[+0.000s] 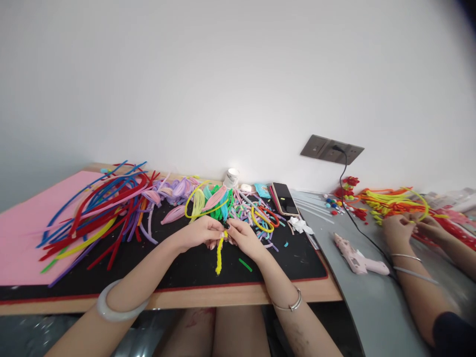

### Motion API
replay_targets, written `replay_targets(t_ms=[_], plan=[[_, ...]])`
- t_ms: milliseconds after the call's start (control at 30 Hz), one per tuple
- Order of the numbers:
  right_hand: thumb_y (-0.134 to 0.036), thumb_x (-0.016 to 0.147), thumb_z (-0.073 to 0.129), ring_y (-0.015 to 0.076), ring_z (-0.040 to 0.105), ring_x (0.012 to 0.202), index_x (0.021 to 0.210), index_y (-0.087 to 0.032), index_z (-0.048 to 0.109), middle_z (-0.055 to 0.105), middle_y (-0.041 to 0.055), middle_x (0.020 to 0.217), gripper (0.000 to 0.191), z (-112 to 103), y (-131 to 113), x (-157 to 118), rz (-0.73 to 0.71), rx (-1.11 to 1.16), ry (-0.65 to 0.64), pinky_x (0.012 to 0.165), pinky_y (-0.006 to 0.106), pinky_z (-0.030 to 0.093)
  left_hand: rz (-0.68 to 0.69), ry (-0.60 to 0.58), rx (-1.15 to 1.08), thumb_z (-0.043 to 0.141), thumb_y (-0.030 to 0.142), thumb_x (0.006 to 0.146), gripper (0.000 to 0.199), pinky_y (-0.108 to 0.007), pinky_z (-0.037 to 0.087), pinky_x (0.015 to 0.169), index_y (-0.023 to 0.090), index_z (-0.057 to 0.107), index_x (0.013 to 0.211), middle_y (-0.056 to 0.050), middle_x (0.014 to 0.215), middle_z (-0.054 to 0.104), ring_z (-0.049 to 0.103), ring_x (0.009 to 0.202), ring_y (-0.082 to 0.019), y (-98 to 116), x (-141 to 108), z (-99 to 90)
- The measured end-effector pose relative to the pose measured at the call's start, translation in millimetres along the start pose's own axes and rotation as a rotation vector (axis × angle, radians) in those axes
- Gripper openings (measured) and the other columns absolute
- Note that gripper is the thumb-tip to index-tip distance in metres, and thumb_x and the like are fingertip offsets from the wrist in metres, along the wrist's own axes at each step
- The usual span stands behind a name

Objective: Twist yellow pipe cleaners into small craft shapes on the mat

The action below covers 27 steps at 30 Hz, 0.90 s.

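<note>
Wooden worktop (208, 297), black mat (297, 267) on top. Pink sheet (33, 218) at far left, partly under a loose heap of red and blue pipe cleaners (138, 191). Left hand (203, 232) and right hand (243, 238) nearly closed, my fingertips together, pinching the top end of a twisted yellow pipe cleaner (219, 260); its free end points toward me over the mat. Short green strip (245, 265) lies just right of it.

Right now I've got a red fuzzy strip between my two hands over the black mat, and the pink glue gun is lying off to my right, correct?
Not quite: the head view shows that the fuzzy strip between your left hand and right hand is yellow, not red. It's over the black mat, and the pink glue gun lies to your right.
</note>
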State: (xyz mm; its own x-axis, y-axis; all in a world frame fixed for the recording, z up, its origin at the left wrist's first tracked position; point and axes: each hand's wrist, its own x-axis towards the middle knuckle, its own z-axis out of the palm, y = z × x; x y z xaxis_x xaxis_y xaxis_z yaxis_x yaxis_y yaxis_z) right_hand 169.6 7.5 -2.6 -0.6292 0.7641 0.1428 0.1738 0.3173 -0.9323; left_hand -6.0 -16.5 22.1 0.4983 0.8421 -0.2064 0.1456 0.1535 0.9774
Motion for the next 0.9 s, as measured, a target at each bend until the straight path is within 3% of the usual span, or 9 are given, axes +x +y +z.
replay_targets(t_ms=[200, 567, 733, 900], plan=[[-0.048, 0.083, 0.049, 0.0068, 0.034, 0.045, 0.068, -0.019, 0.037, 0.039, -0.0065, 0.054, 0.035, 7.1, 1.7, 1.0, 0.034, 0.206, -0.045, 0.044, 0.020, 0.026, 0.005, 0.010, -0.035, 0.061, 0.031, 0.068, 0.021, -0.021, 0.034, 0.046, 0.011, 0.056, 0.064, 0.002, 0.050, 0.054, 0.046, 0.043, -0.008, -0.4, 0.0, 0.1], [-0.029, 0.089, 0.042, 0.0085, 0.036, 0.057, 0.067, -0.018, 0.040, 0.038, -0.0045, 0.061, 0.024, 0.8, -12.5, -4.2, -0.162, -0.392, -0.037, 0.055, 0.021, 0.028, -0.038, 0.006, 0.010, 0.059, 0.026, 0.066, 0.015, -0.021, 0.038, 0.048, 0.012, 0.056, 0.061, -0.001, 0.051, 0.058, 0.053, 0.046, -0.010, -5.8, 0.8, -2.9], [-0.025, 0.090, 0.038, 0.0099, 0.037, 0.057, 0.067, -0.019, 0.040, 0.037, -0.0035, 0.062, 0.023, 1.5, -15.1, -3.2, -0.205, -0.545, -0.013, 0.056, 0.021, 0.029, -0.056, 0.060, -0.020, 0.060, 0.027, 0.067, 0.016, -0.020, 0.038, 0.047, 0.012, 0.056, 0.062, -0.002, 0.054, 0.061, 0.055, 0.047, -0.011, -8.4, 2.2, -2.0], [-0.025, 0.091, 0.036, 0.0104, 0.039, 0.058, 0.069, -0.019, 0.040, 0.039, -0.0027, 0.062, 0.023, 2.2, -12.5, -2.8, -0.202, -0.623, 0.019, 0.056, 0.020, 0.029, -0.052, 0.030, -0.047, 0.062, 0.031, 0.069, 0.021, -0.020, 0.037, 0.048, 0.011, 0.058, 0.069, -0.006, 0.064, 0.066, 0.057, 0.052, -0.011, -7.2, 0.9, -1.3]])
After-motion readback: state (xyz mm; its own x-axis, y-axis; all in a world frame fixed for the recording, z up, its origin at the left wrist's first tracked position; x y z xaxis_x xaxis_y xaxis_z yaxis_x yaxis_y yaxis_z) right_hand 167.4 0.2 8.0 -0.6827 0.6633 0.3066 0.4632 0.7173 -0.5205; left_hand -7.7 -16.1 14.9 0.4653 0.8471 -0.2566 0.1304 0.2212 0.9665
